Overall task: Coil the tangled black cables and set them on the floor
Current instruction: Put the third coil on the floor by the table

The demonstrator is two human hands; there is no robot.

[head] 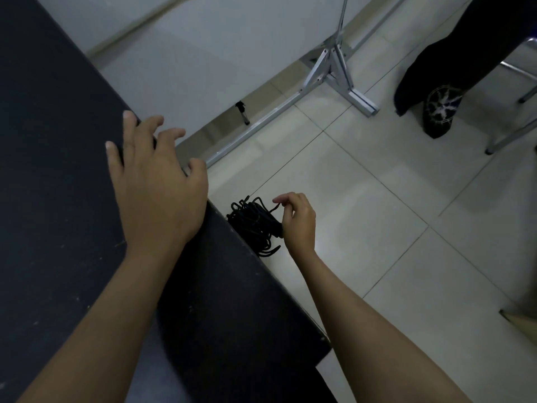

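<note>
A bundle of coiled black cables [253,223] lies on the pale tiled floor, close against the side of the black table [58,199]. My right hand [299,221] reaches down beside the bundle on its right. Its fingertips pinch a loose cable end at the top of the bundle. My left hand [157,181] hovers over the table's corner with fingers spread and nothing in it. The table's edge hides the left part of the bundle.
A white panel on a metal stand [334,71] rises at the back. Another person's dark trouser leg and shoe [438,112] stand at the upper right beside chair legs [508,141]. Open tiled floor [392,228] spreads to the right.
</note>
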